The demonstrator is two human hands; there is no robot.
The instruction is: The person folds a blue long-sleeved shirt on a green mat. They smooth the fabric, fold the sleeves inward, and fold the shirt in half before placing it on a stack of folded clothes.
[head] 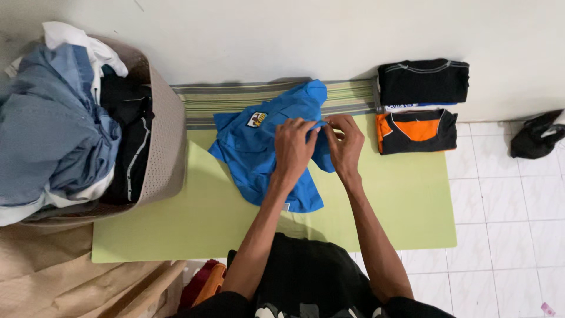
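Blue shirt (259,154) spread on green mat (406,200) on floor. Left hand (292,147) and right hand (346,141) side by side, fingertips pinching shirt's edge. Laundry basket (168,135) at left; folded clothes (419,106) at right.

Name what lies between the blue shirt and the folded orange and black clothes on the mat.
In the head view, only bare green mat lies between the blue shirt and the folded orange and black clothes, besides the person's right hand at the shirt's edge.
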